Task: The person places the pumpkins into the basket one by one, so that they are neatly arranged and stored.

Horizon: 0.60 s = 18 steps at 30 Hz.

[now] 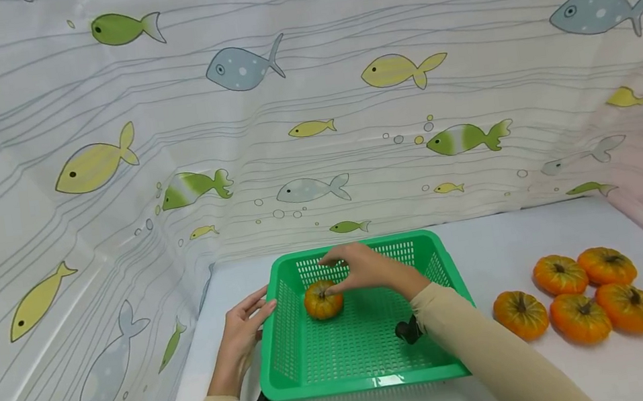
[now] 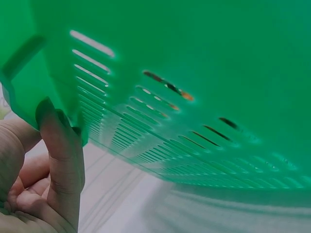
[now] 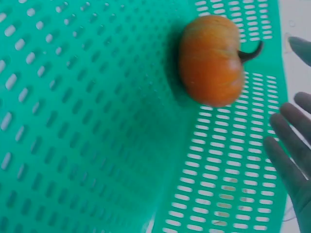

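A green plastic basket (image 1: 376, 381) with slotted walls stands on the white table. My left hand (image 1: 242, 329) grips its left rim; in the left wrist view, the fingers (image 2: 60, 145) curl over the basket edge. Inside, near the far left corner, sits one small orange pumpkin (image 1: 320, 306) with a dark stem. Above it reaches my right hand (image 1: 363, 268), thumb and fingers spread. The right wrist view has the pumpkin (image 3: 211, 60) resting against the basket wall, with the fingers (image 3: 286, 145) apart from it.
Several orange pumpkins (image 1: 580, 319) lie grouped on the table to the right of the basket. A white curtain (image 1: 346, 109) printed with fish hangs behind the table and along its left side.
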### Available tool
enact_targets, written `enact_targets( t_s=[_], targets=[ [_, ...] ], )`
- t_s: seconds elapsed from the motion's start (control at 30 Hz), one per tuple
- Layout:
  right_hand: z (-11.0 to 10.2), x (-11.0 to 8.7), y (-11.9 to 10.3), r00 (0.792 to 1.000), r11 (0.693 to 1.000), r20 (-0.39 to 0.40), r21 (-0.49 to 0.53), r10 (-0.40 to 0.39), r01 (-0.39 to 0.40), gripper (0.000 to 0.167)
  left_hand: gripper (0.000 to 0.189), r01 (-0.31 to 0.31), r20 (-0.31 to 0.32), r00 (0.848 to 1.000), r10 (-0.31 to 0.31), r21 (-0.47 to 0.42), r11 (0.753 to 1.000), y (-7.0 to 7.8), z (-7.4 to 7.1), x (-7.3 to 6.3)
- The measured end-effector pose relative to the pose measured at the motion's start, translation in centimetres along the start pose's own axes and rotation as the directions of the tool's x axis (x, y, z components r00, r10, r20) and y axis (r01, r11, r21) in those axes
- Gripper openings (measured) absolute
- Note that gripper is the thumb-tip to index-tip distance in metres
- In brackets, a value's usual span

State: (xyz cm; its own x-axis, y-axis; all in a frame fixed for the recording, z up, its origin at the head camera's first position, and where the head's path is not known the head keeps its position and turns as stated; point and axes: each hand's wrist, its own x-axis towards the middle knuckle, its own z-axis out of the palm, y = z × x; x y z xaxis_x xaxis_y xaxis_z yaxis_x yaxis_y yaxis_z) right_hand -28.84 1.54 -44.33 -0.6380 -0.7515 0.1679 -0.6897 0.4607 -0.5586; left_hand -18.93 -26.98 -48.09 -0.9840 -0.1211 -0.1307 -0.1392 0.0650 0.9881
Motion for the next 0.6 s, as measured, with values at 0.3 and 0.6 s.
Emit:
enact_targets(
  t_s=[0.3,0.6],
  targets=[
    [-1.8,-0.6,-1.4,1.0,1.0,0.025,0.027,-0.011,0.011,0.062,0.055,0.001,-0.006,1.0,-0.001,0.002,1.0,0.1,0.0,0.0],
    [-4.1,-2.3,-3.6,0.998,1.0,0.057,-0.02,0.005,-0.004,0.058,0.055,-0.01,0.009,1.0,0.01,-0.013,1.0,0.3,0.0,-0.1]
  ],
)
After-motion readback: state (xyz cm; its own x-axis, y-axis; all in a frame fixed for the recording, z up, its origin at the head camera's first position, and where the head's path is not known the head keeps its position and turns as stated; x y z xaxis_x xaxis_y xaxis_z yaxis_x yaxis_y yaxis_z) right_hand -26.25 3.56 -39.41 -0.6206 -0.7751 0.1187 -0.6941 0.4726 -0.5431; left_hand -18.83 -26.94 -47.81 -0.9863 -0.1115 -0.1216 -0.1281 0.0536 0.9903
